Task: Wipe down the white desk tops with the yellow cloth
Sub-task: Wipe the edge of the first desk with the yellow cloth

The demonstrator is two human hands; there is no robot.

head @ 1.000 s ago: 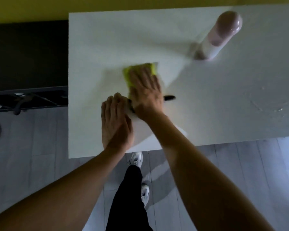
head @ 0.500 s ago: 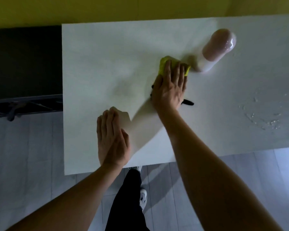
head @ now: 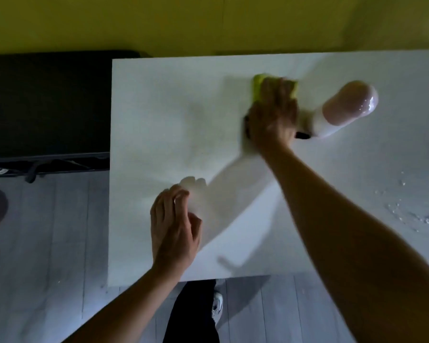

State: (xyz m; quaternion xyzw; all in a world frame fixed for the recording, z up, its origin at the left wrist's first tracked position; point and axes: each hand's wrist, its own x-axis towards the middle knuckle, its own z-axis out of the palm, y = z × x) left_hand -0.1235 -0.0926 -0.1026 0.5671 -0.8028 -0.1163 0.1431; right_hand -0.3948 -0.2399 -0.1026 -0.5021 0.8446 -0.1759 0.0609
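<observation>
Head view (the only 1): the white desk top (head: pixel 159 115) fills the middle and right of the picture, its left edge beside a black surface (head: pixel 47 102) and a yellow wall (head: pixel 208 21) along the far side. The right hand (head: pixel 273 117) lies flat on the yellow cloth (head: pixel 258 82), fingers spread and pointing to the far edge, pressing the cloth to the desk in the far middle part. Only the cloth's far-left corner and a sliver at the far right show past the fingers; the rest is under the palm, and the hand is blurred. A black marker-like stick (head: pixel 302 136) pokes out from under the near-right side of that hand; whether the hand touches it I cannot tell.

The left hand (head: pixel 174 226) rests near the desk's near edge, well apart from the cloth, fingers loosely curled with the tips on the surface, holding nothing.

Just to the right of the cloth stands a pale bottle (head: pixel 332 115) with a pinkish cap, leaning away in the wide lens. The cloth is under the right hand, so that arm does the work. The unwiped droplets (head: pixel 419 214) lie to the near right, well apart from the cloth, with the bottle partly between. I judge the next stroke must skirt or clear the bottle to reach them.

No brand, label or writing can be read anywhere.
</observation>
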